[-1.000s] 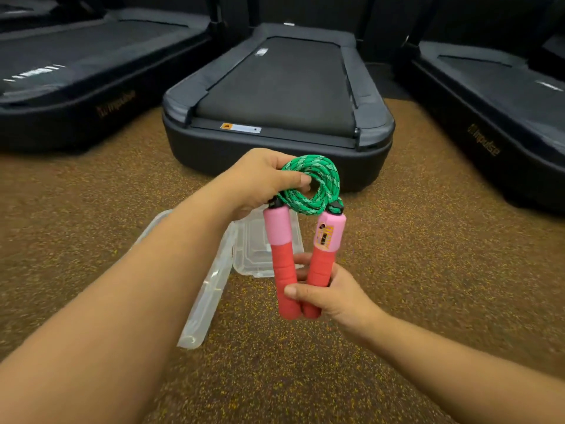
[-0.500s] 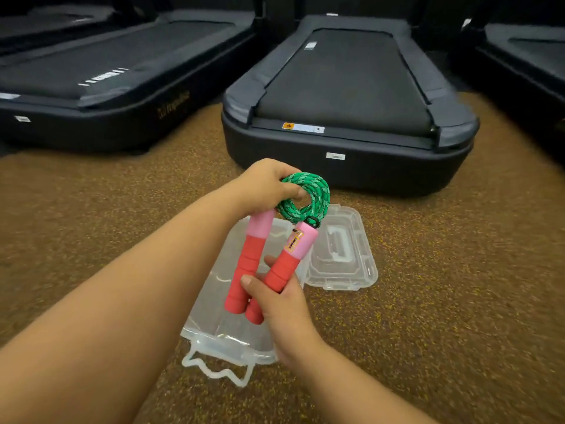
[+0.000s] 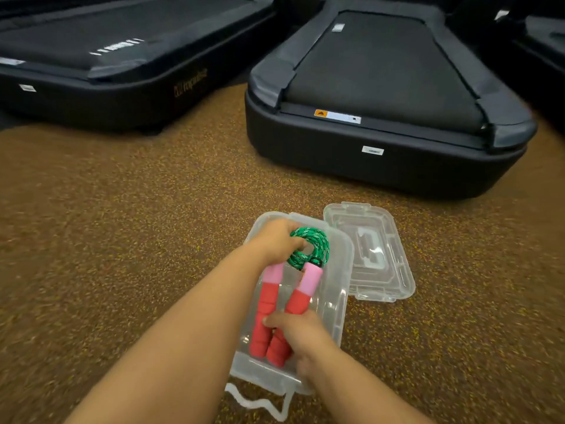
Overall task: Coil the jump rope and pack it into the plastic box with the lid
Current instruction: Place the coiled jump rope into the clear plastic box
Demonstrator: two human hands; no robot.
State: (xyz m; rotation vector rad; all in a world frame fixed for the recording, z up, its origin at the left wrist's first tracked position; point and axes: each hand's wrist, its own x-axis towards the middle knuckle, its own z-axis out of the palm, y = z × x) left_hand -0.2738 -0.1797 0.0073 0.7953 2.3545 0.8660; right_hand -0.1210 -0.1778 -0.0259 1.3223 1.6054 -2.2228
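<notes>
Lowering the bundle into the clear rectangular plastic box [image 3: 342,304] on the speckled brown rubber floor [image 3: 122,240], the person has both hands on the jump rope. The left hand [image 3: 275,240] is pinched shut around the tight coil of green braided rope [image 3: 312,249], I'd guess so the loops cannot spring loose, while the right hand [image 3: 301,335] is clamped on the lower ends of the two red-and-pink foam handles [image 3: 269,316], which lie side by side along the box's length. Held this way, coil toward the far end and handles toward the near end, the rope fits the long shape of the box. It sits inside the walls now, though whether it touches the bottom I cannot tell. The clear moulded lid [image 3: 376,255] lies flat just beside the box on its right, touching it or nearly so, and is not yet on. Black treadmill decks [image 3: 382,87] stand beyond.
</notes>
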